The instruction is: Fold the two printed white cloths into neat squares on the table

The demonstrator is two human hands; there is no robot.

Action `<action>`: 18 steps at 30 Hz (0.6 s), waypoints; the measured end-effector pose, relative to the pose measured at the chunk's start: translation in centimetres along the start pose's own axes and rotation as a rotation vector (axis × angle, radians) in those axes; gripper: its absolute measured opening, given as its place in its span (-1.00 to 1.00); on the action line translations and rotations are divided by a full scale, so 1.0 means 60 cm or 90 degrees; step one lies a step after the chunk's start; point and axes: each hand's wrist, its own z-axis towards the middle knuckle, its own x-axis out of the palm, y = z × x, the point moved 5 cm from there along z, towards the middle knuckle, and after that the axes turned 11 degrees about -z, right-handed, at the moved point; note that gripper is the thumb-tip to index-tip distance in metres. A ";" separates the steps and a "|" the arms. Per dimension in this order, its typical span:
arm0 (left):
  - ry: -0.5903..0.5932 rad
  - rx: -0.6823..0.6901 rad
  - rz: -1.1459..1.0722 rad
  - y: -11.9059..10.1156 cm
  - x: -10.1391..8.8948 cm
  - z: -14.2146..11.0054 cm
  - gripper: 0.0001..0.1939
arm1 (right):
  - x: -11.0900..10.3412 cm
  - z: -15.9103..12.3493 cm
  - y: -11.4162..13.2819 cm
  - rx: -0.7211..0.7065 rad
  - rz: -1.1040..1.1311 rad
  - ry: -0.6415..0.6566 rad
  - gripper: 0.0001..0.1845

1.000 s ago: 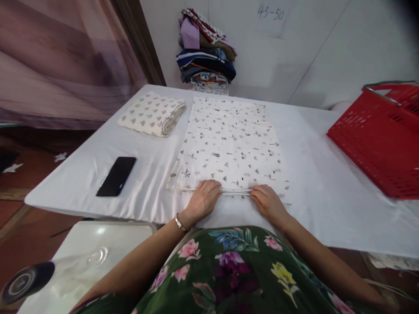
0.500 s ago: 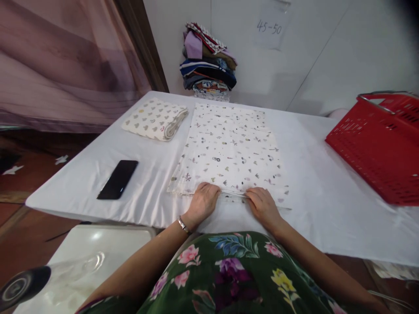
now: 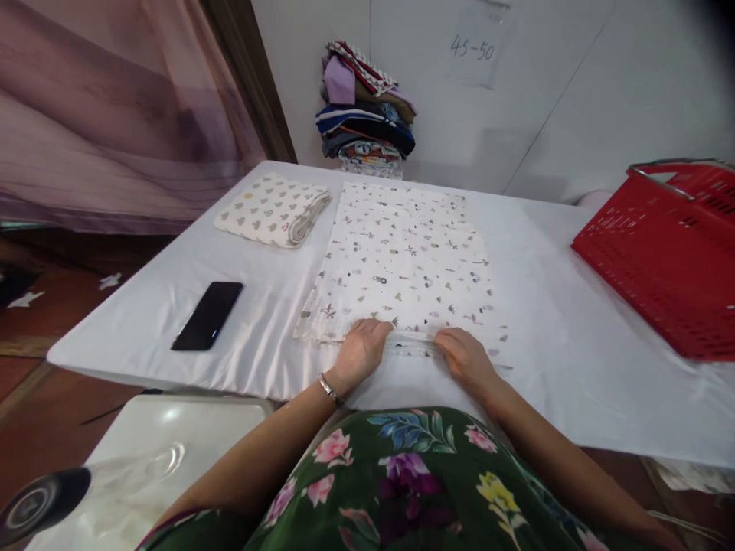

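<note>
A white cloth (image 3: 407, 252) printed with small plants and figures lies flat in layers on the white-covered table (image 3: 540, 306). At its near edge my left hand (image 3: 363, 350) is closed, with thumb and fingers pinching the layered hem left of the middle. My right hand (image 3: 464, 353) grips the same edge a short way to the right, its fingertips partly hidden in the fabric. Between the two hands the hem is slightly raised.
On the table's left lie a folded patterned cloth (image 3: 272, 210) and a black phone (image 3: 207, 315). A red plastic basket (image 3: 660, 268) stands at the right. Behind the table rises a pile of folded clothes (image 3: 367, 115). A white stool (image 3: 189, 428) is at the lower left.
My left hand has slid slightly right along the hem. The right hand has shifted a little to the right too, and the cloth lies nearly as before.
</note>
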 end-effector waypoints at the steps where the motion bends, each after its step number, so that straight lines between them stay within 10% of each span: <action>1: 0.003 0.011 -0.007 -0.001 0.000 -0.001 -0.80 | -0.001 0.003 0.000 -0.010 0.001 0.018 -0.70; 18: 0.079 0.046 -0.014 -0.010 -0.001 -0.006 -0.79 | 0.001 0.006 0.009 -0.029 -0.089 0.131 -0.77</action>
